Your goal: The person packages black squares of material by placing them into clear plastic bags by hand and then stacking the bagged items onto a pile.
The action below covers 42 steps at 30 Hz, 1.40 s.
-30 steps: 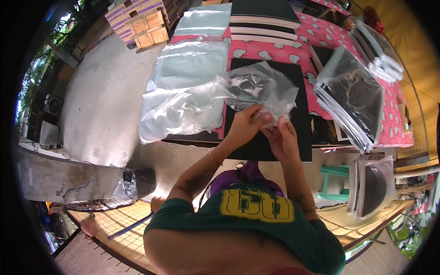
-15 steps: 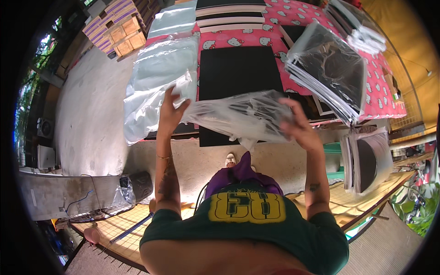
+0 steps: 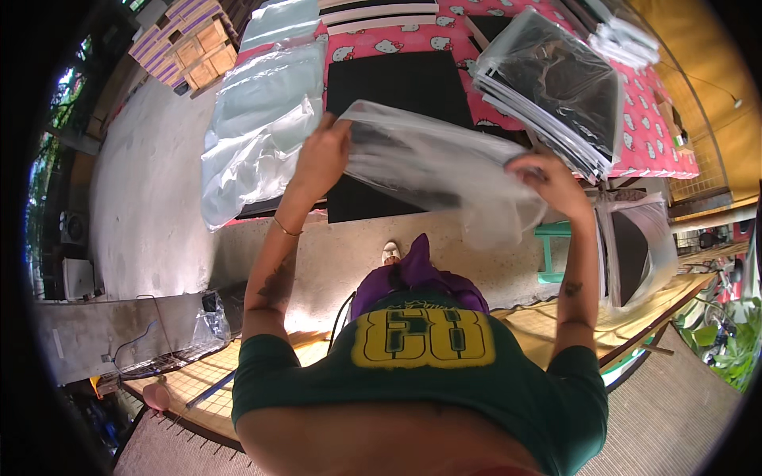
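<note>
A clear plastic bag [image 3: 436, 159] is stretched between my two hands above a flat black board [image 3: 397, 83]. My left hand [image 3: 324, 157] is closed on one end of it, fingers pinched at the upper left corner. At the other end, my right hand [image 3: 552, 181] has thumb and fingers curled round the plastic. The loose lower part of the bag hangs down, blurred by motion, past the board's near edge. Left of the board lies a pile of clear plastic bags [image 3: 262, 99], its near part crumpled and shiny.
A pink patterned cloth [image 3: 361, 47] covers the table. Plastic-wrapped black boards [image 3: 556, 79] are stacked at the right, with more wrapped boards [image 3: 635, 254] below the table's right end. More boards [image 3: 377, 17] lie at the back. A green stool [image 3: 552, 252] stands beneath; boxes [image 3: 190, 47] are stacked far left.
My left hand has gone from spread fingers to gripping the bag's end. My right hand has moved rightward, and the bag is now pulled out wider and raised at its left end.
</note>
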Motion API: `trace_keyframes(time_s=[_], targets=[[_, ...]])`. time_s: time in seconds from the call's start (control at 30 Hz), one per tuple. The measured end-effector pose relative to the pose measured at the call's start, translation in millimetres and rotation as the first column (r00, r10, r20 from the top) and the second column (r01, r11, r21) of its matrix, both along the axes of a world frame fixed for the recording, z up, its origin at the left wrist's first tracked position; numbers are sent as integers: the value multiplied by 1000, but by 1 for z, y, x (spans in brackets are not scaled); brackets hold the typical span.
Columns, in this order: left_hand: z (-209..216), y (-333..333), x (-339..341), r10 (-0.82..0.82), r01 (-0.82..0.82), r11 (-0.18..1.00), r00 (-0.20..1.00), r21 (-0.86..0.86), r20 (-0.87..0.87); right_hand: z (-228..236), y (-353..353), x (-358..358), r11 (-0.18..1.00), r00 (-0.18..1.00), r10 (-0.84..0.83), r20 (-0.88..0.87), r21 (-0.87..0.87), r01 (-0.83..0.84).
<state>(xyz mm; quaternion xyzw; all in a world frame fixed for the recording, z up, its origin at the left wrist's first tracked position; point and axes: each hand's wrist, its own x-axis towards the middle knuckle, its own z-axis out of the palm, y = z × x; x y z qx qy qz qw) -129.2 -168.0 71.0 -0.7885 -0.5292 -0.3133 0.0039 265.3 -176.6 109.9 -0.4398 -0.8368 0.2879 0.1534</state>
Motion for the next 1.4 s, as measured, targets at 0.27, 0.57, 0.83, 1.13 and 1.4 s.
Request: trace_keyframes(time_s=[0.27, 0.57, 0.83, 1.13, 1.4], targets=[[13, -45, -12, 220, -191, 975, 912, 116, -346, -13, -3, 3, 831, 659, -540, 524, 457, 318], [81, -102, -32, -96, 615, 732, 519, -293, 849, -59, -3, 28, 839, 641, -263, -721, -499, -216], [58, -75, -37, 258, 775, 542, 215, -325, 942, -47, -24, 23, 726, 591, -350, -726, -610, -319], [25, -60, -38, 136, 557, 530, 688, -639, 713, -85, 7, 33, 552, 85, -630, -772, -522, -650], [14, -63, -64, -19, 567, 535, 749, -626, 662, -120, 0, 50, 645, 525, -550, -649, -730, -226]])
